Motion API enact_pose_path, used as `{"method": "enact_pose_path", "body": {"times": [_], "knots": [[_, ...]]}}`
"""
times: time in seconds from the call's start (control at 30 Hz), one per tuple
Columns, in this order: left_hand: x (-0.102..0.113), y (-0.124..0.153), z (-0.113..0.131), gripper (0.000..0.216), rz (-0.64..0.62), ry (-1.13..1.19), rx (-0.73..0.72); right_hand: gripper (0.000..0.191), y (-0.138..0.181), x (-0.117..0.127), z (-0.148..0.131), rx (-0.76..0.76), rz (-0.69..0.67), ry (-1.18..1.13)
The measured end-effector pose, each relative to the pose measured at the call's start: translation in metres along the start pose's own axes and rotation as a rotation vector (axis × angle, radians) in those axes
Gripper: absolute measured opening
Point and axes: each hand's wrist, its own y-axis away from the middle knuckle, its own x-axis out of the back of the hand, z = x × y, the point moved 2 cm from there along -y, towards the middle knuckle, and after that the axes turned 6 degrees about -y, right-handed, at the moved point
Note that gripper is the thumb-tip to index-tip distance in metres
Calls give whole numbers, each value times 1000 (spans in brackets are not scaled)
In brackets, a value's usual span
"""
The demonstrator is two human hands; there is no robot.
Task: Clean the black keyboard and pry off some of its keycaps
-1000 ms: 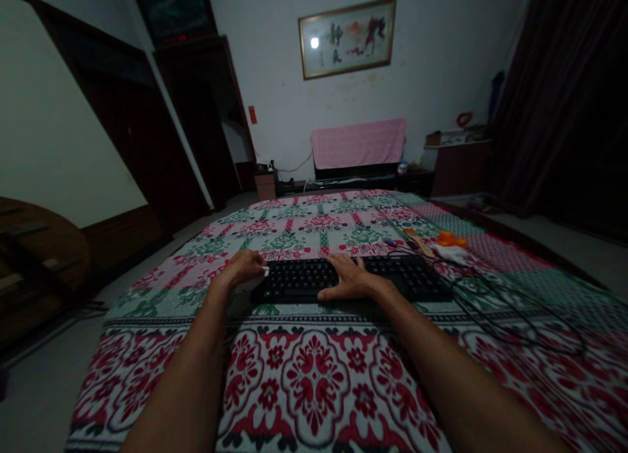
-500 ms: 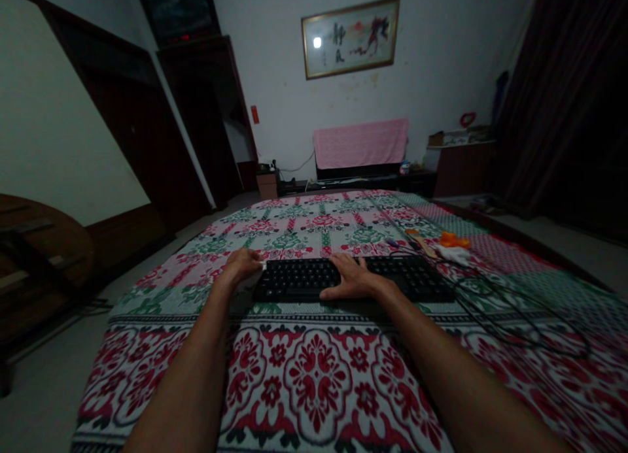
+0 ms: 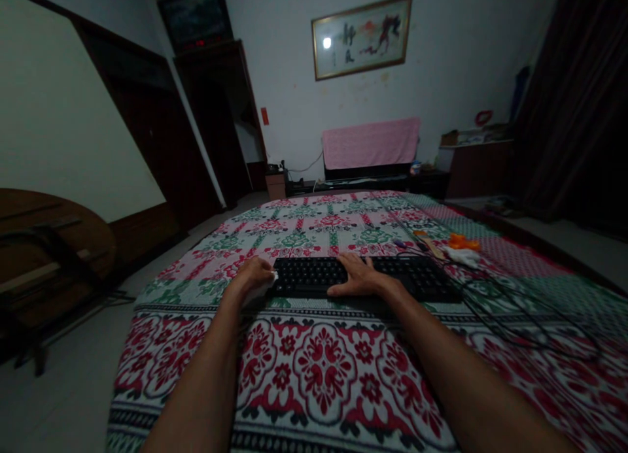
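Take the clock face as centred on the black keyboard (image 3: 309,276), with 12 o'clock pointing away from you. The keyboard lies flat on the patterned spread (image 3: 324,368), directly ahead of you, its long side running from 9 to 3 o'clock.

Left hand (image 3: 256,272): positioned at 9 o'clock, at the end of the keyboard. Your grip here is narrow, with thumb and fingers drawn together on a small white piece (image 3: 275,276). The piece shows at your fingertips, at the keyboard's edge; its material is too small to identify, and you cannot tell whether it touches the keys.

Right hand (image 3: 360,275): positioned at the centre of the dial, palm down across the keyboard. Your grip here is wide. The fingers spread toward the far edge at 12 o'clock; the thumb extends toward 8 o'clock, near the front edge.

Adjacent items: a black cable (image 3: 471,299) lies in loose loops on the spread from 3 to 4 o'clock, near the keyboard's right end. At 2 o'clock, find an orange item (image 3: 464,242) with a crumpled white item (image 3: 462,257) just beside it. A tan strip (image 3: 432,248) lies between these and the keyboard's far edge.

Background: a pink cloth (image 3: 371,144) hangs well beyond the spread at 12 o'clock, below a framed picture (image 3: 363,38) on the wall.
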Motion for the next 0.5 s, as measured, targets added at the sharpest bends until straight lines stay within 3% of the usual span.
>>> {"method": "enact_pose_path", "body": {"times": [0.23,0.5], "knots": [[-11,-9,3,25,154,-7,42,112,0,-1,2,13,9,-14],[-6,-7,0,20,31,11,30,110,1,0,0,15,7,-18]]}}
